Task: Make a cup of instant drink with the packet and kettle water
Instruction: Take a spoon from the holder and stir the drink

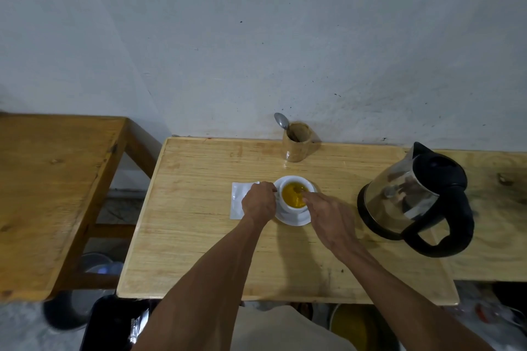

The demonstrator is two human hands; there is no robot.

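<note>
A white cup [288,206] full of yellow-orange drink [292,196] stands on a white saucer [293,219] in the middle of the light wooden table [199,236]. My left hand [259,203] is curled against the cup's left side, fingers closed at its handle. My right hand [328,216] reaches in from the right, fingertips pinched on a small spoon [300,188] whose tip dips into the drink. A white packet [237,200] lies flat left of the cup, partly under my left hand. The steel kettle [413,199] with its black handle stands to the right.
A wooden holder [296,144] with a metal spoon [281,120] in it stands at the back by the wall. A darker wooden table [42,194] sits to the left across a gap. Bins and buckets are on the floor below.
</note>
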